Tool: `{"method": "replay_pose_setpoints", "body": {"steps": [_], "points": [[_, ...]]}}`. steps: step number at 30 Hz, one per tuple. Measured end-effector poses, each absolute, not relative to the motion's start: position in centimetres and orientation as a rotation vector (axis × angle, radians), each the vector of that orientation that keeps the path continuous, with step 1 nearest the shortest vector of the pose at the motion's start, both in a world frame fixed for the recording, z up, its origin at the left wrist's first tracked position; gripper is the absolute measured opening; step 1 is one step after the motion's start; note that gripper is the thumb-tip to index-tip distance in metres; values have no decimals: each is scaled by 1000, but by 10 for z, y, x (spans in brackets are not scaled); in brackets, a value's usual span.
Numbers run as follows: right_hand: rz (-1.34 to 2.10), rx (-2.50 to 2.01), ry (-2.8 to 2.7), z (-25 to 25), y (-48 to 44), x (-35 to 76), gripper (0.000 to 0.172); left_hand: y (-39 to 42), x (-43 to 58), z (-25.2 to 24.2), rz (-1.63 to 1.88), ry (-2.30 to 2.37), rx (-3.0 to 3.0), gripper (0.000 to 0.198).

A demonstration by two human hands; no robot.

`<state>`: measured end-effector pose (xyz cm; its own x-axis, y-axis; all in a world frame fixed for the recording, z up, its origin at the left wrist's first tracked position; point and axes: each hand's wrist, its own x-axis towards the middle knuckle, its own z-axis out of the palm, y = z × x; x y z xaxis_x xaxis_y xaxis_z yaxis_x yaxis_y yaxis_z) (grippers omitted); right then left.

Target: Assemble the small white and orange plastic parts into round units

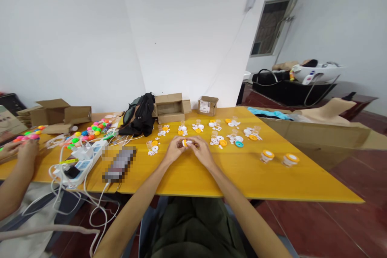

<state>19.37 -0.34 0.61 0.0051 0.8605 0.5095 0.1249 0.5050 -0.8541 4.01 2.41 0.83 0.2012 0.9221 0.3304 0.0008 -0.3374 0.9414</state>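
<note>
Above the table's middle, my left hand [175, 150] pinches a small round yellow-and-white lid [184, 142]. My right hand [202, 152] is closed beside it, its fingertips at a small white piece [189, 142] against the lid; the fingers partly hide it. Beyond the hands lie small groups of parts: clear cups [214, 134], yellow rings [223, 143], white discs [155, 148] and small white cut-out pieces. One ring is turquoise [239, 144]. To the right stand two clear jars with yellow-and-white lids, a nearer-in jar [267, 156] and an outer jar [290, 159].
Left of my arms are a phone [119, 164] and a white power strip [87, 165] with tangled cables. A co-worker's hands [27, 151] are at colourful balls [87, 133]. Behind stand a black bag [140, 115], an open carton [171, 109] and a small box [208, 106].
</note>
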Motion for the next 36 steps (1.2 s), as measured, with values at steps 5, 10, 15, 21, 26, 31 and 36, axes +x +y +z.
{"method": "replay_pose_setpoints", "body": {"steps": [5,10,15,21,26,31,36], "points": [[823,-901,-1390,-1,5,196,21,21,39,13,1160,855,1516,40],[804,-854,-1419,-1,6,198,19,18,39,17,1118,859,1474,43],[783,-840,-1438,-1,5,198,21,17,39,20,1099,851,1506,39],[749,-961,-1439,2,1,198,32,19,38,15,1105,815,1512,46],[725,-1078,-1482,5,-2,200,48,21,37,12,1078,827,1534,48],[755,-1091,-1491,5,-3,199,52,22,37,12,1066,837,1531,48],[795,-1010,-1464,5,-3,196,50,22,37,11,1071,821,1542,45]]}}
